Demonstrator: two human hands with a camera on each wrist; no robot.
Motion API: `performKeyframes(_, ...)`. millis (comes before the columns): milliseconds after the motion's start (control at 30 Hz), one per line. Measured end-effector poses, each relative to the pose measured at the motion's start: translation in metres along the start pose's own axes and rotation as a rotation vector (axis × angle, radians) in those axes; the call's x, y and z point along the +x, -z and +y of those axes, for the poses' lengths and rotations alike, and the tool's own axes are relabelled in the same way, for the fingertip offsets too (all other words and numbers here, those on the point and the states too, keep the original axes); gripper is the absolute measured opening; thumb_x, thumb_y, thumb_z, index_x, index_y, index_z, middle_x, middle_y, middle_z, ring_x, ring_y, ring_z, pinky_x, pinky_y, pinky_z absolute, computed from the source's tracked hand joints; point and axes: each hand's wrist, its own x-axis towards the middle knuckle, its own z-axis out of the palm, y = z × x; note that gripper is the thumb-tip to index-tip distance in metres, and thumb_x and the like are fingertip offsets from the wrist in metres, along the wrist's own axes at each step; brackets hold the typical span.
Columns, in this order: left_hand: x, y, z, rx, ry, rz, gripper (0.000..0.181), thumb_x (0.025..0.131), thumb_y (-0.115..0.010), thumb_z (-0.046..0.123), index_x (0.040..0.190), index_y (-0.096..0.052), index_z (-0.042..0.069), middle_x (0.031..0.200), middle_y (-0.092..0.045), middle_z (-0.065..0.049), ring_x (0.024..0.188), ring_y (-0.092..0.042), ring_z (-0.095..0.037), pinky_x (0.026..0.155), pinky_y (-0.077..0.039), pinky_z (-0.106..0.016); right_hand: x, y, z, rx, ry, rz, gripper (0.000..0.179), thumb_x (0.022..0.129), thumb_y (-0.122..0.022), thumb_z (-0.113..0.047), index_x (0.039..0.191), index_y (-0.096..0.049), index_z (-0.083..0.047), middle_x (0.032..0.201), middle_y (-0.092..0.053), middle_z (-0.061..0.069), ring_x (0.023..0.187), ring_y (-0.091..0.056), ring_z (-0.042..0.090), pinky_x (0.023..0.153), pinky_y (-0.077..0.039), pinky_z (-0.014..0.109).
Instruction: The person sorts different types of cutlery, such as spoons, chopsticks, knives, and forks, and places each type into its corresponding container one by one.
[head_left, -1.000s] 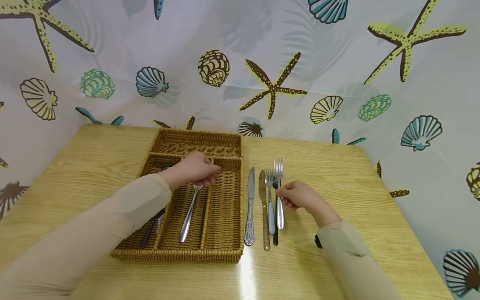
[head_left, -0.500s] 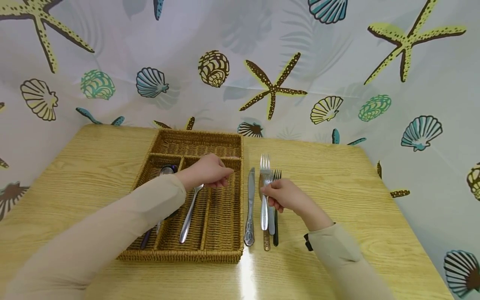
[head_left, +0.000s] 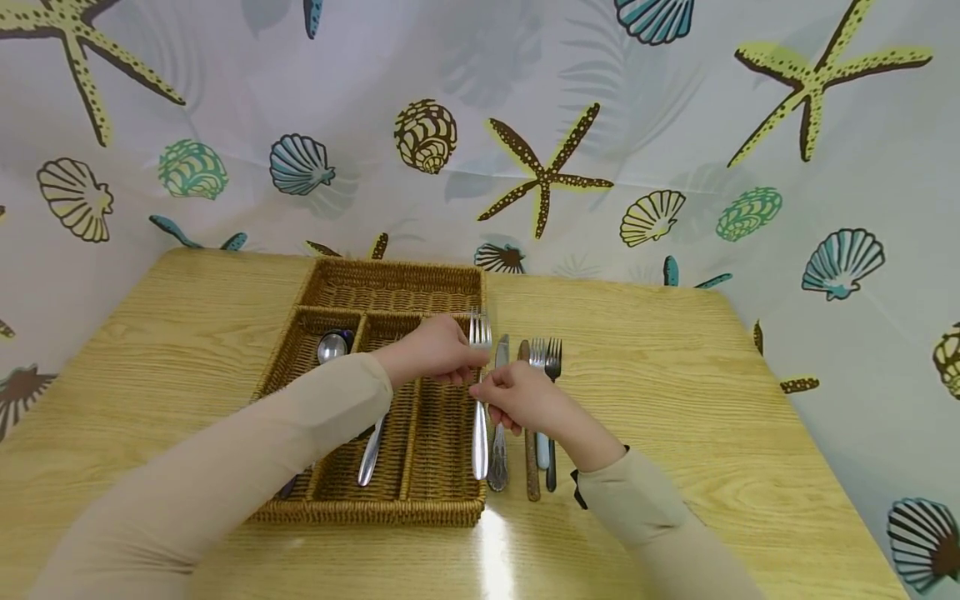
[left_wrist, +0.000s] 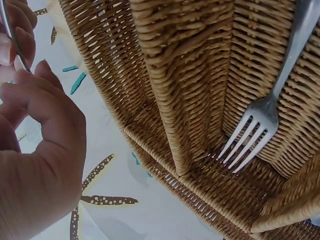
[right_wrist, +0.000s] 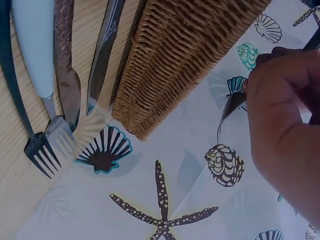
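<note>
A silver fork (head_left: 480, 446) stands over the right rim of the wicker cutlery tray (head_left: 367, 511), tines pointing away. My right hand (head_left: 525, 400) pinches its handle between thumb and fingers. At the neck, just below the tines, my left hand (head_left: 442, 350) has its fingertips on the same fork; in the left wrist view the curled thumb and finger of the left hand (left_wrist: 45, 135) meet the metal. Another silver fork (left_wrist: 265, 115) lies in the tray's middle compartment, partly under the left forearm. A spoon (head_left: 332, 346) lies in the left compartment.
Right of the tray lie a silver knife (head_left: 498, 471), a copper-coloured knife (head_left: 532, 475), a blue-handled fork (head_left: 542, 454) and a black fork (head_left: 553, 358). Behind the wooden table (head_left: 645, 333) hangs a shell-patterned cloth (head_left: 420, 67).
My right hand has carried the silver fork left from above the other cutlery to the tray's right rim. My left hand has shifted right and met it.
</note>
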Motion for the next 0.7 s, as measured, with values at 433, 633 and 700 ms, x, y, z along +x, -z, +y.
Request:
performKeyframes(433, -0.004, 0.009, -0.002, -0.063, 0.06, 0.001, 0.033, 0.087, -0.053, 0.011, 0.055, -0.06, 0.004, 0.05, -0.058, 0.0, 0.045, -0.058, -0.007, 0.061, -0.056, -0.027, 0.004, -0.009, -0.008, 0.008, 0.011, 0.042, 0.036, 0.096, -0.05, -0.033, 0.077, -0.062, -0.006, 0.055, -0.052, 0.0, 0.042, -0.043, 0.009, 0.045, -0.041, 0.025)
performKeyframes(633, -0.007, 0.027, -0.015, -0.003, 0.08, 0.01, 0.033, 0.091, -0.054, 0.017, 0.061, -0.064, 0.005, 0.051, -0.058, 0.001, 0.046, -0.058, -0.007, 0.065, -0.056, -0.03, 0.001, -0.004, 0.001, 0.041, -0.024, 0.062, 0.038, 0.096, -0.05, -0.034, 0.094, -0.066, 0.0, 0.056, -0.052, -0.002, 0.044, -0.044, 0.009, 0.046, -0.042, 0.026)
performKeyframes(700, -0.01, 0.033, -0.023, 0.012, 0.094, 0.009, 0.034, 0.092, -0.054, 0.018, 0.062, -0.064, 0.005, 0.051, -0.058, 0.001, 0.046, -0.058, -0.007, 0.064, -0.056, -0.03, -0.001, -0.002, 0.007, 0.047, -0.045, 0.072, 0.038, 0.096, -0.05, -0.035, 0.094, -0.066, 0.0, 0.057, -0.052, -0.001, 0.044, -0.044, 0.009, 0.047, -0.043, 0.027)
